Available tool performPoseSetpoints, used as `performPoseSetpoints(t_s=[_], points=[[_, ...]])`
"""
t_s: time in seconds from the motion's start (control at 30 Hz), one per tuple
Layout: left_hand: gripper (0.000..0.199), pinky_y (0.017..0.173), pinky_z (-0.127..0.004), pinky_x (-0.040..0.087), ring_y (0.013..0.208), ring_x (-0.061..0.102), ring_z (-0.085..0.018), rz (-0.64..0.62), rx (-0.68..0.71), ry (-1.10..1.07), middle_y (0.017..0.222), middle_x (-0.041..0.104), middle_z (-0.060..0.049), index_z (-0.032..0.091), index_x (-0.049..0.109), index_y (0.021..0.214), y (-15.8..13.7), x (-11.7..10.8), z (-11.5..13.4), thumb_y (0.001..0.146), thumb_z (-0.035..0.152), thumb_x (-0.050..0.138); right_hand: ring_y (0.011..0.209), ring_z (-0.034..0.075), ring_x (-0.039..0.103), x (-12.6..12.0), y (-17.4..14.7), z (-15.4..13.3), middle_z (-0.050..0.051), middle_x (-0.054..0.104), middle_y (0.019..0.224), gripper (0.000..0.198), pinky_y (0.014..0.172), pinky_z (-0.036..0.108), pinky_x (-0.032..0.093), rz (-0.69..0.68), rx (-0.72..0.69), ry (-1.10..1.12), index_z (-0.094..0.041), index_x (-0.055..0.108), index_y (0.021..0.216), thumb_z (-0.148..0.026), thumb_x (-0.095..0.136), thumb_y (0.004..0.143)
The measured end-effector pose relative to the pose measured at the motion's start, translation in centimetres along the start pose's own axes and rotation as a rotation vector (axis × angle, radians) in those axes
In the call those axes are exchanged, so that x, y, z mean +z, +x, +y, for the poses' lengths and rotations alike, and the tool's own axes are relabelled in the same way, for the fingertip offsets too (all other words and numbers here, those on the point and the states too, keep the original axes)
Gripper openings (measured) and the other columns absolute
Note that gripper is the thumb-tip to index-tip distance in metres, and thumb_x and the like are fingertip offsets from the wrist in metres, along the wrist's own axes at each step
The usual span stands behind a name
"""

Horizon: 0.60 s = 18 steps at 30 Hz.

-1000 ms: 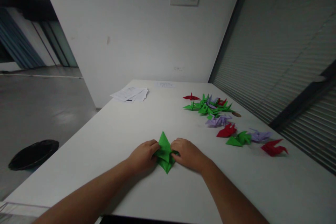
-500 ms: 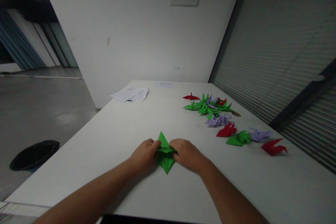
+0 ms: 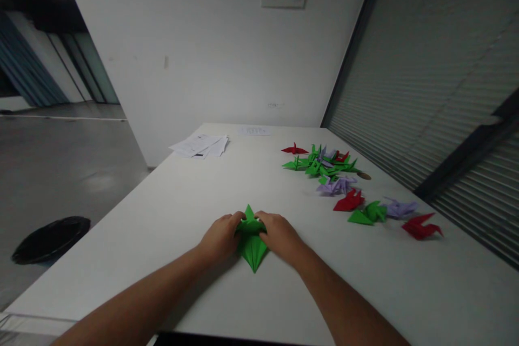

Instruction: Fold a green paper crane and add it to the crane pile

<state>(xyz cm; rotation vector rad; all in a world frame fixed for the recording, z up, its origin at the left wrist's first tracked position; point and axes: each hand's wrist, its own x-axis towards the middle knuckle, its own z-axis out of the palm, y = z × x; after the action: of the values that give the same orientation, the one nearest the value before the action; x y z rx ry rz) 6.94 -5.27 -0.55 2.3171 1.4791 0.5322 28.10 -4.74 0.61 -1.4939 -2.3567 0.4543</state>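
Observation:
A partly folded sheet of green origami paper (image 3: 253,251) lies on the white table (image 3: 194,189) in front of me, one point toward me and another pointing away. My left hand (image 3: 223,235) grips its left edge between thumb and fingers. On the opposite side, my right hand (image 3: 279,235) pinches the right edge. Between the hands the paper's middle layer bulges up in a curved fold. The fingertips are partly hidden by the paper.
Folded paper cranes in green, red and purple lie heaped (image 3: 324,165) at the right back. Nearer are a red crane (image 3: 421,226) and a green crane (image 3: 368,213). Printed sheets (image 3: 200,146) rest at the back left. A black bin (image 3: 51,240) stands left of the table.
Both hands have moved closer together, the right one shifting left. The green paper's middle layer has bent into a curve, and its near part looks wider.

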Motion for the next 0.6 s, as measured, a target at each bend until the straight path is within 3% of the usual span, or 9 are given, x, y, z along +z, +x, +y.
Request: performPoseSetpoints(t_s=[0.27, 0.6], points=[[0.035, 0.070, -0.028, 0.043, 0.082, 0.071, -0.022, 0.022, -0.076, -0.051, 0.088, 0.076, -0.003, 0.023, 0.061, 0.116, 0.18, -0.06, 0.17, 0.083, 0.011, 0.061, 0.101, 0.024, 0.072, 0.07, 0.21, 0.07, 0.008, 0.078, 0.110, 0.047, 0.084, 0.030, 0.047, 0.012, 0.052, 0.051, -0.023, 0.067, 0.121, -0.005, 0.064, 0.078], [0.036, 0.065, -0.026, 0.040, 0.079, 0.071, -0.021, 0.018, -0.092, -0.102, 0.089, 0.077, -0.003, 0.023, 0.060, 0.116, 0.35, 0.04, -0.01, 0.082, 0.010, 0.061, 0.095, 0.022, 0.071, -0.07, 0.39, -0.21, 0.007, 0.077, 0.103, 0.040, 0.078, 0.028, 0.044, 0.008, 0.079, 0.045, -0.022, 0.067, 0.116, -0.005, 0.064, 0.080]])
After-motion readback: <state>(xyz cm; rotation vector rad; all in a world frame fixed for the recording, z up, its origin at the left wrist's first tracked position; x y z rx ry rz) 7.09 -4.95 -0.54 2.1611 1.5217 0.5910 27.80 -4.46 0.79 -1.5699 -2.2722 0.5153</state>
